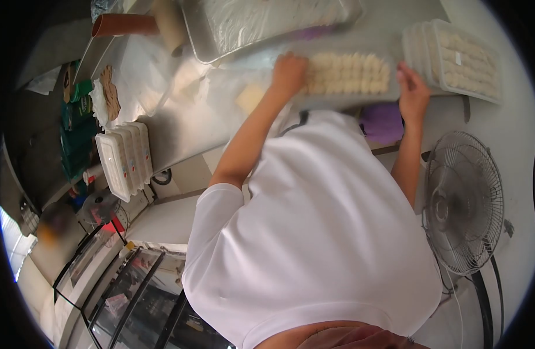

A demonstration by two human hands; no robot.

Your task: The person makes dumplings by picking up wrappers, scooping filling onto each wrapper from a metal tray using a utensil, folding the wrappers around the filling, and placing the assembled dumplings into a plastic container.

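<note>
A tray of pale, rounded dough pieces in rows (pixel 349 73) lies on the metal work table (pixel 177 129). My left hand (pixel 289 74) is at the tray's left end, its fingers curled together over the edge. Beyond the tray's right end is my right hand (pixel 414 93), raised, with fingers slightly bent and partly apart and nothing visible in it. A pale yellow square piece (pixel 250 98) lies on clear plastic left of my left forearm.
Stacked filled trays (pixel 468 65) stand at the right, more packed containers (pixel 123 158) at the left. A plastic-covered metal tray (pixel 250 23) lies at the top. A fan (pixel 464 202) stands to the right, near a purple item (pixel 382 123).
</note>
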